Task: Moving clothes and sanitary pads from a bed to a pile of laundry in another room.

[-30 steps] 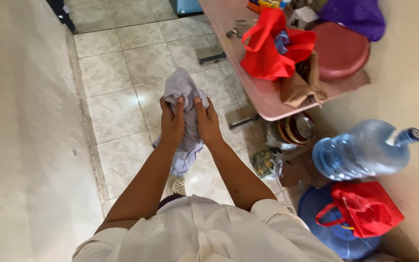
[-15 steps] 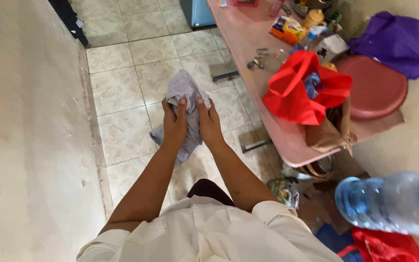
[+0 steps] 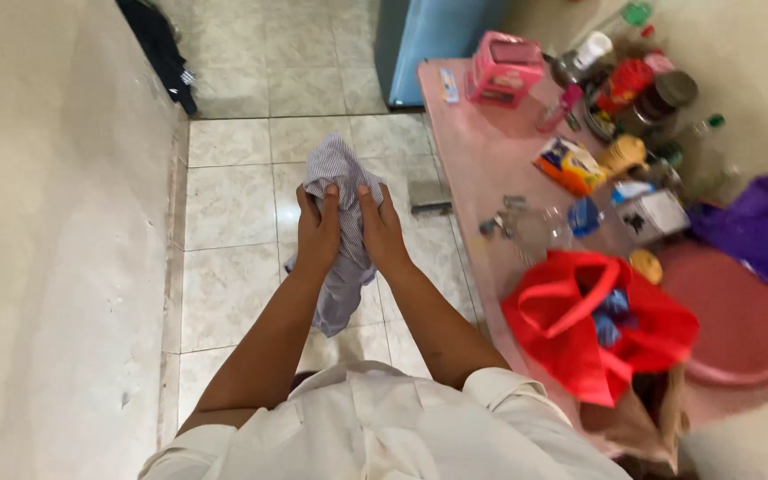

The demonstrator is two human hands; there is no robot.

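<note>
Both hands are up in front of the chest, and between them is a striped cloth [image 3: 340, 178], pale with thin dark stripes. The left hand [image 3: 317, 229] is closed on its left side, fingers wrapped over the fabric; the right hand [image 3: 380, 227] presses in from the right, thumb and fingers clamped on the same bunch. The two hands sit just beside each other, almost touching. The cloth rises in a crumpled peak above the fingertips and hangs down below the wrists in a loose tail, over the tiled floor [image 3: 233, 204].

On the left runs a plain cream wall [image 3: 55, 249], with a dark garment [image 3: 166, 49] hanging at its far end. On the right stands a pink table [image 3: 482, 169], crowded. Nearest on it is a red bag [image 3: 597, 324], open, with something blue inside. Beside that, further right, lies a round red lid [image 3: 740, 320], and a purple bag [image 3: 762, 231] sits beyond it against the right wall. Farther along the table: a yellow packet [image 3: 571, 164], a small white box [image 3: 655, 213], a pink plastic container [image 3: 504, 67] and a cluster of jars and bottles [image 3: 642, 89]. A blue cabinet [image 3: 433, 40] stands at the table's far end. The white shirt [image 3: 375, 427] fills the near edge.
</note>
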